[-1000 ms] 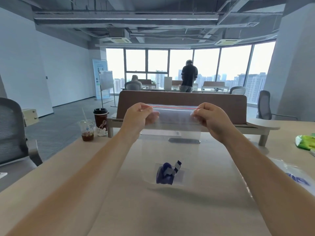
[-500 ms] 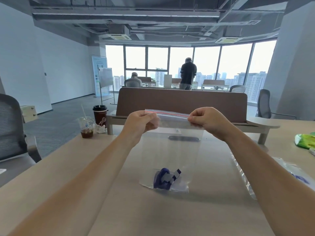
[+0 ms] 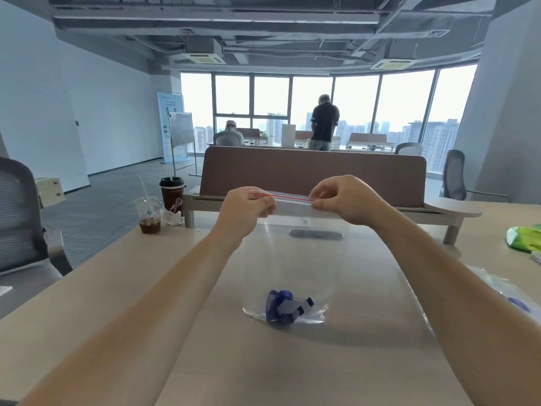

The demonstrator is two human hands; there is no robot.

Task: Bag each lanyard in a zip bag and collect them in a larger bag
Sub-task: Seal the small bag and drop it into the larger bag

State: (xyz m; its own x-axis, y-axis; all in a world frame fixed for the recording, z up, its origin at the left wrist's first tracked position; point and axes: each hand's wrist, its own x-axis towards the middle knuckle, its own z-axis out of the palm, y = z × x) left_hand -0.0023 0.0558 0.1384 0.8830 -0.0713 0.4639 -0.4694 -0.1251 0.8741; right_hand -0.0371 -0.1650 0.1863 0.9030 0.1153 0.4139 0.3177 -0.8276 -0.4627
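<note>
A clear zip bag [image 3: 295, 259] hangs upright above the wooden table [image 3: 87, 303], its bottom resting near the surface. A rolled blue lanyard [image 3: 285, 309] lies at the bottom inside it. My left hand [image 3: 244, 210] pinches the red-lined zip strip at its left end. My right hand [image 3: 345, 200] pinches the same strip at its right end. A larger clear bag [image 3: 497, 291] with blue items inside lies on the table at the right, partly hidden behind my right forearm.
Two drink cups [image 3: 149, 212] and a crumpled napkin stand at the table's far left corner. A green packet [image 3: 525, 238] lies at the right edge. A brown divider panel [image 3: 313, 171] stands behind the table. An office chair [image 3: 20, 218] is at the left.
The bag has been lowered slightly and my hands have drawn closer together along the zip strip. The lanyard has settled at the bag's bottom.
</note>
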